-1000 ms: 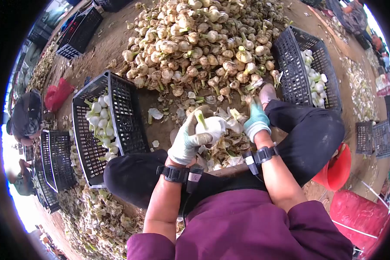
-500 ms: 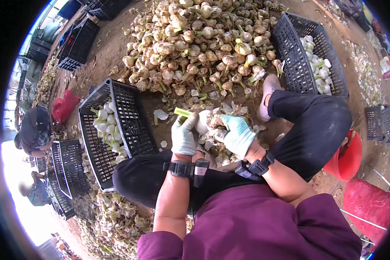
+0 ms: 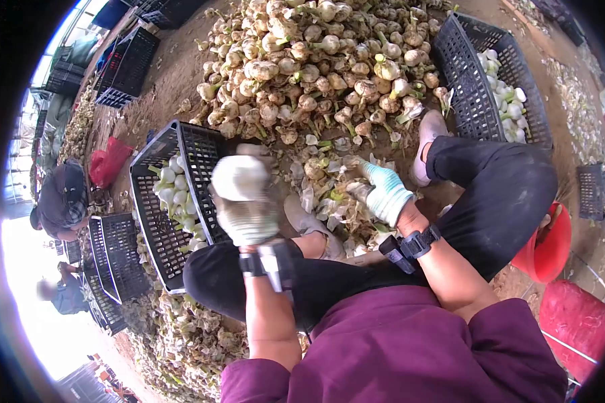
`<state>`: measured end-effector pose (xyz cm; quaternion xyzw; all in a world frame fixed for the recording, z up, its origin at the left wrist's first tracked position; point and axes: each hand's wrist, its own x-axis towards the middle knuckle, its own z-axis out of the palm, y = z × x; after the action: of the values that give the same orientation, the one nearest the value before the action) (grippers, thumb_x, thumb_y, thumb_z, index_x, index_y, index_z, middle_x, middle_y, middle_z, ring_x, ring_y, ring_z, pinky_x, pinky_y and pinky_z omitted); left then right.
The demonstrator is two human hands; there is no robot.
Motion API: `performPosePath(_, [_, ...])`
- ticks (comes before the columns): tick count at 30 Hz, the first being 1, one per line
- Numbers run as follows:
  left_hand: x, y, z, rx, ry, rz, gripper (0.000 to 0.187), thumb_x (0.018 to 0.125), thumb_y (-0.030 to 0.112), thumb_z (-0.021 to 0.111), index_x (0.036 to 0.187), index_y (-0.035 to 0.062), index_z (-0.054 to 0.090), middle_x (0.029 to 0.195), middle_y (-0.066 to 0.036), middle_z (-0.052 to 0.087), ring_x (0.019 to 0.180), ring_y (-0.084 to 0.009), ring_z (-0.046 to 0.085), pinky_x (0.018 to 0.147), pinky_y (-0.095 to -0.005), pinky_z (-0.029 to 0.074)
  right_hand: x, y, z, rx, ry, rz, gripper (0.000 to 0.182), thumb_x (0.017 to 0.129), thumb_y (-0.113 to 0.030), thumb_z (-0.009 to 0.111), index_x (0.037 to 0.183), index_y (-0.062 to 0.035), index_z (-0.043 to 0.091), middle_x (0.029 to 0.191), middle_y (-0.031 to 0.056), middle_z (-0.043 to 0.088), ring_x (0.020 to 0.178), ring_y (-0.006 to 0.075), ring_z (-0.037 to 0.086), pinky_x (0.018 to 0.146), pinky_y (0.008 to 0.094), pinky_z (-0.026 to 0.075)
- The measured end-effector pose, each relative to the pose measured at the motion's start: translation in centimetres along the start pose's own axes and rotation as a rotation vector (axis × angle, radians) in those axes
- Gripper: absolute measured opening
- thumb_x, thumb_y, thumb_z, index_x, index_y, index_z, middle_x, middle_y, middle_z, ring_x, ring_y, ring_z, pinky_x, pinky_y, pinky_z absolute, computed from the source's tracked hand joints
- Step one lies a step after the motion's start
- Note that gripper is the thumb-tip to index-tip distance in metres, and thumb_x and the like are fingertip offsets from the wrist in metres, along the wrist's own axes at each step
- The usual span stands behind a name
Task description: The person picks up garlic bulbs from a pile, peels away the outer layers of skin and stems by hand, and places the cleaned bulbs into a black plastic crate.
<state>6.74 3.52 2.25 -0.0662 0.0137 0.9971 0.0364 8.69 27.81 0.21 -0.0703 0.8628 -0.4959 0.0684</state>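
Note:
My left hand (image 3: 247, 218), in a pale striped work glove, is smeared by motion beside the left crate. It grips a white peeled garlic bulb (image 3: 240, 178), also blurred. My right hand (image 3: 384, 195), gloved alike, hovers over the loose garlic skins (image 3: 343, 211) between my feet. Its fingers are curled, and whatever they may hold is too small to make out. On the left, a black crate (image 3: 212, 181) contains several cleaned white garlic bulbs (image 3: 173, 191) with green stems. A large heap of unpeeled garlic (image 3: 316, 67) lies in front of me.
Another black crate (image 3: 467, 84) with white bulbs stands beyond my right foot. A red bucket (image 3: 548, 248) and a red sack (image 3: 575, 322) sit at my right. More crates (image 3: 119, 258) and two people are at the left. Garlic waste (image 3: 181, 342) covers the ground behind the left crate.
My left hand has swung left toward the crate, carrying the garlic bulb away from my right hand. The right hand has stayed near the skins, and the view has shifted slightly.

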Motion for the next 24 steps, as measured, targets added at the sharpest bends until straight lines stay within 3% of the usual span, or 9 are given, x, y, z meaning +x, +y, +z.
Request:
performPosePath(2, [0.9, 1.9, 3.6, -0.5, -0.131, 0.058, 0.064, 0.07, 0.024, 0.064, 0.119, -0.0025, 0.033, 0.12, -0.029, 0.034, 0.111, -0.0361, 0.039, 0.084, -0.0365, 0.046, -0.2, 1.5, 0.5, 0.332, -0.007, 0.371, 0.024, 0.078, -0.005, 0.052, 0.101, 0.0012, 0.053, 0.078, 0.0066, 0.058, 0.066, 0.0099, 0.05, 0.061, 0.0241, 0.043])
performPosePath(4, [1.5, 2.7, 4.1, -0.181, -0.347, 0.102, 0.063, 0.072, 0.028, 0.062, 0.121, 0.0003, 0.033, 0.121, -0.024, 0.036, 0.114, -0.0347, 0.036, 0.083, -0.0376, 0.045, 0.1, 2.7, 0.6, 0.248, 0.081, 0.277, 0.019, 0.079, -0.003, 0.049, 0.097, 0.0036, 0.054, 0.078, 0.0047, 0.059, 0.065, 0.0093, 0.05, 0.06, 0.0227, 0.042])
performPosePath(5, [1.5, 1.5, 3.9, 0.229, -0.168, 0.3, 0.059, 0.075, 0.03, 0.059, 0.122, 0.0043, 0.034, 0.117, -0.018, 0.043, 0.107, -0.0313, 0.043, 0.079, -0.0375, 0.046, 0.2, 2.7, 0.2, 0.221, 0.062, 0.249, 0.023, 0.077, -0.013, 0.052, 0.094, 0.0009, 0.056, 0.082, 0.0188, 0.059, 0.07, 0.0267, 0.057, 0.064, 0.0306, 0.044])
performPosePath(9, [5.3, -4.4, -0.6, 1.35, 0.616, 0.039, 0.034, 0.071, 0.011, 0.06, 0.103, 0.0039, 0.052, 0.087, -0.009, 0.055, 0.076, -0.0187, 0.053, 0.067, -0.0272, 0.045, 0.5, 1.1, -0.6, 0.183, 0.039, 0.246, 0.021, 0.074, -0.012, 0.051, 0.09, -0.0003, 0.059, 0.078, 0.0183, 0.059, 0.071, 0.0308, 0.056, 0.064, 0.0322, 0.044])
performPosePath(11, [7.1, -5.0, -9.2, 2.053, 0.373, 0.02, 0.054, 0.064, 0.002, 0.063, 0.115, 0.0027, 0.044, 0.098, -0.014, 0.056, 0.089, -0.0203, 0.053, 0.076, -0.0259, 0.043, 0.1, 0.2, -1.4, 0.08, 0.095, 0.185, 0.022, 0.074, -0.013, 0.051, 0.09, -0.0004, 0.059, 0.078, 0.0184, 0.059, 0.07, 0.0312, 0.056, 0.063, 0.0324, 0.044])
performPosePath(14, [7.9, -7.5, -12.9, 2.697, 0.321, -0.173, 0.071, 0.06, 0.018, 0.065, 0.124, 0.013, 0.035, 0.106, -0.023, 0.051, 0.099, -0.0332, 0.05, 0.082, -0.035, 0.041, 0.5, 0.2, -2.4, 0.023, 0.109, 0.262, 0.024, 0.075, -0.015, 0.051, 0.092, 0.0, 0.058, 0.08, 0.0175, 0.059, 0.072, 0.0305, 0.056, 0.065, 0.0317, 0.044])
performPosePath(16, [9.1, -7.5, -14.7, 2.632, 0.388, -0.63, 0.072, 0.059, 0.021, 0.065, 0.124, 0.0165, 0.036, 0.105, -0.026, 0.049, 0.095, -0.037, 0.051, 0.081, -0.0375, 0.042, 0.9, 3.7, -1.2, 0.127, -0.02, 0.142, 0.024, 0.077, -0.015, 0.05, 0.093, 0.0005, 0.058, 0.08, 0.0157, 0.06, 0.076, 0.0286, 0.057, 0.068, 0.0304, 0.045])
performPosePath(20, [8.9, -7.7, -15.7, 2.661, 0.278, -0.452, 0.059, 0.057, 0.013, 0.066, 0.113, 0.0146, 0.048, 0.098, -0.023, 0.053, 0.089, -0.034, 0.054, 0.077, -0.036, 0.043, 1.8, 4.0, -0.5, 0.139, -0.047, 0.411, 0.034, 0.075, -0.024, 0.057, 0.1, -0.0012, 0.054, 0.095, 0.0186, 0.057, 0.084, 0.0312, 0.055, 0.072, 0.0328, 0.044])
performPosePath(24, [8.4, -8.5, -10.6, 2.189, 0.438, -0.522, 0.051, 0.053, 0.015, 0.07, 0.102, 0.0114, 0.055, 0.09, -0.017, 0.054, 0.075, -0.0259, 0.056, 0.068, -0.0308, 0.046, 2.3, 5.0, 0.8, 0.239, 0.013, 0.467, 0.038, 0.072, -0.027, 0.061, 0.099, -0.0005, 0.054, 0.094, 0.0204, 0.056, 0.084, 0.0336, 0.055, 0.071, 0.0336, 0.045])
